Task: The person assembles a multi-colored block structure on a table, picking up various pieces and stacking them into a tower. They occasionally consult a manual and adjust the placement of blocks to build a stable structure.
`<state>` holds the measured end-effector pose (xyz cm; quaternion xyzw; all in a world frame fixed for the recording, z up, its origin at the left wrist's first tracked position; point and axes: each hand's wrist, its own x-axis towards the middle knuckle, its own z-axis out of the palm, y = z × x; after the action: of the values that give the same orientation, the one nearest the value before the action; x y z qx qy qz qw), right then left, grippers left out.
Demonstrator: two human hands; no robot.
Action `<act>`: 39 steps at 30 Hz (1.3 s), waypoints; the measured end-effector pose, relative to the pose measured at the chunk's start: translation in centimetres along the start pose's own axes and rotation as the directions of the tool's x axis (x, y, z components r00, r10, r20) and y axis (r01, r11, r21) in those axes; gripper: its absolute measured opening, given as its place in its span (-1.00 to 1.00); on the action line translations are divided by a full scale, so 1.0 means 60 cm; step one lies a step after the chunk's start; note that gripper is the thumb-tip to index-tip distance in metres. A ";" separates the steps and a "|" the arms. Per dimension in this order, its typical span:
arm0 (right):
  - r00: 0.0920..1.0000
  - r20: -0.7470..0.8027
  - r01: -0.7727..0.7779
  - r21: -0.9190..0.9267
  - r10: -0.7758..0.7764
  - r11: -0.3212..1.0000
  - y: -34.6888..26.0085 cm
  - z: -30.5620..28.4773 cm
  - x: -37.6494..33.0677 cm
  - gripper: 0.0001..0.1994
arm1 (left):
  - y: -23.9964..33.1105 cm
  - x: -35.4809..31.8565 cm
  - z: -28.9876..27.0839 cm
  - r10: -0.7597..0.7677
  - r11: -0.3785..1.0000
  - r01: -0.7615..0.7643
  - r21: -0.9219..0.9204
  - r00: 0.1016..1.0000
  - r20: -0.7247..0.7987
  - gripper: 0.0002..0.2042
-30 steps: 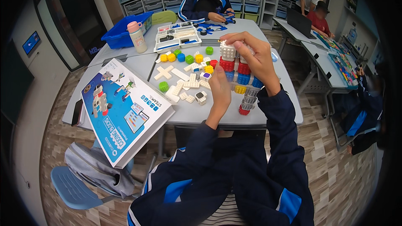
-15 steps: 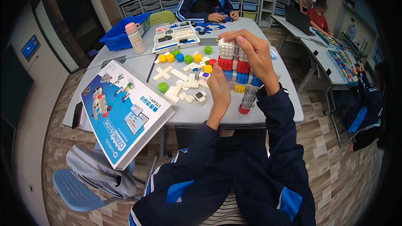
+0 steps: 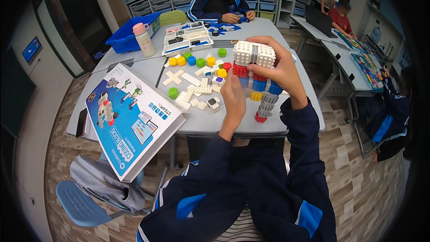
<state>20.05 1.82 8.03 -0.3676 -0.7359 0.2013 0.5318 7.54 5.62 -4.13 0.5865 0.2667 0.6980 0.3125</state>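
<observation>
A tall figure of studded building blocks (image 3: 259,85) stands near the table's right front, white on top, then red, blue, yellow and grey, with a red block at the bottom. My right hand (image 3: 286,72) grips its upper right side, thumb across the front below the white blocks and fingers behind. On the left side of the figure, my left hand (image 3: 234,95) holds it at the red and blue blocks, thumb up; its other fingers are partly hidden. Loose cube blocks (image 3: 200,62) in yellow, green and blue lie left of my hands, with white plates (image 3: 204,87) and a small white block with a dark face (image 3: 213,103).
A large kit box (image 3: 132,121) overhangs the table's left front edge. Behind are a pink-capped bottle (image 3: 143,40), a blue bin (image 3: 130,33) and a white sorting tray (image 3: 188,39). Across the table, a co-worker (image 3: 219,2) handles dark blue parts.
My right hand has slid from over the top of the figure down to its right side, uncovering the white blocks. My left hand has stayed nearly in place.
</observation>
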 end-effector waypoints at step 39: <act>0.834 -0.382 0.284 0.916 0.398 0.284 0.155 -0.014 -0.241 -0.47 | -0.007 -0.016 -0.018 -0.009 0.998 0.002 0.063 0.994 0.108 -0.53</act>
<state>26.27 -3.14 -7.24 -0.0431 -0.2652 0.5055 0.8199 6.66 5.20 -5.24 0.6325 0.2728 0.6554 0.3097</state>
